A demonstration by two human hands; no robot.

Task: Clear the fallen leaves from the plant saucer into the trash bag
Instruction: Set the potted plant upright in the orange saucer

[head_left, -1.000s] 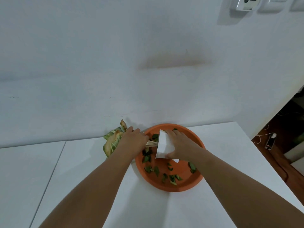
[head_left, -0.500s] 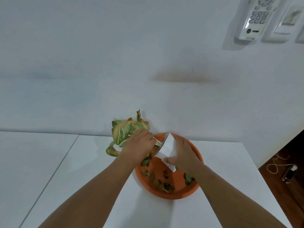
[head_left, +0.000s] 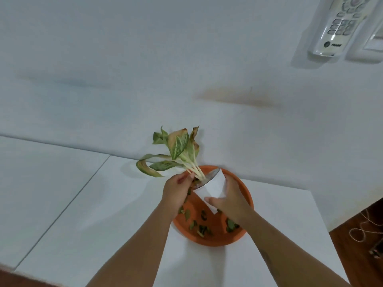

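An orange plant saucer [head_left: 245, 195] sits on the white table [head_left: 87, 214] near the wall, with several small dark green fallen leaves [head_left: 200, 224] scattered in it. My right hand [head_left: 230, 200] grips a white pot [head_left: 215, 183], tilted to the left above the saucer. A plant [head_left: 178, 148] with green, white-streaked leaves, browned at the tips, sticks out of the pot towards the wall. My left hand [head_left: 178, 189] rests at the pot's mouth, fingers closed around the base of the pale stems. No trash bag is in view.
The white wall stands right behind the saucer. A white remote control [head_left: 339, 25] hangs high on the wall at the right. The table's right edge drops to a brown floor with a coiled white cable [head_left: 364, 228].
The pot and plant have risen and swung more upright, from lying over the saucer's left rim to leaning above it. My view has tipped upward.
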